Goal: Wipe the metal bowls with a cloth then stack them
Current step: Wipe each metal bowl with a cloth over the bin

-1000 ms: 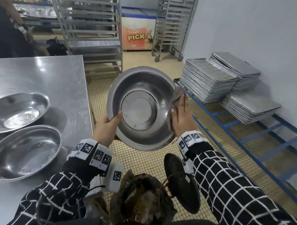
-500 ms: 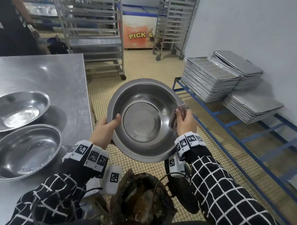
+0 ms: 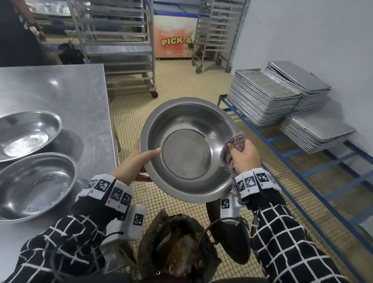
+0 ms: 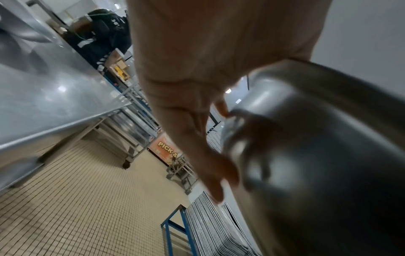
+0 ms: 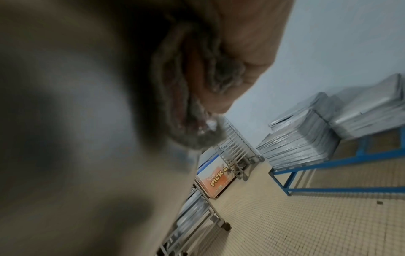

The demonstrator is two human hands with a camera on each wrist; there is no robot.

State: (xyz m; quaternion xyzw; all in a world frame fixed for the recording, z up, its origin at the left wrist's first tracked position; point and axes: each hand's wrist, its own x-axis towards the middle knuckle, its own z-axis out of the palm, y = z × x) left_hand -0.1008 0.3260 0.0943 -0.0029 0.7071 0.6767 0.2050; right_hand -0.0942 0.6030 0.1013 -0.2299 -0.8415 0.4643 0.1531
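Note:
I hold a round metal bowl (image 3: 186, 149) up over the floor, tilted toward me. My left hand (image 3: 138, 160) grips its left rim, thumb inside and fingers underneath, as the left wrist view shows with the fingers (image 4: 210, 175) against the bowl's underside (image 4: 317, 155). My right hand (image 3: 243, 157) clutches a bunched grey-purple cloth (image 3: 234, 145) against the bowl's right rim. In the right wrist view the cloth (image 5: 181, 97) is pressed between hand and blurred bowl (image 5: 76, 121). Two more metal bowls (image 3: 23, 133) (image 3: 29, 186) sit side by side on the steel table (image 3: 66, 99) at left.
Stacks of metal trays (image 3: 265, 97) rest on a blue frame rack (image 3: 307, 166) along the right wall. Wheeled tray racks (image 3: 113, 33) and an orange chest freezer (image 3: 174, 39) stand at the back. Another person (image 3: 14, 25) stands at far left. Tiled floor lies below the bowl.
The bowl has come lower and tilted flatter toward me. My right hand slid down along the right rim and closed round the cloth, from fingers stretched flat on it.

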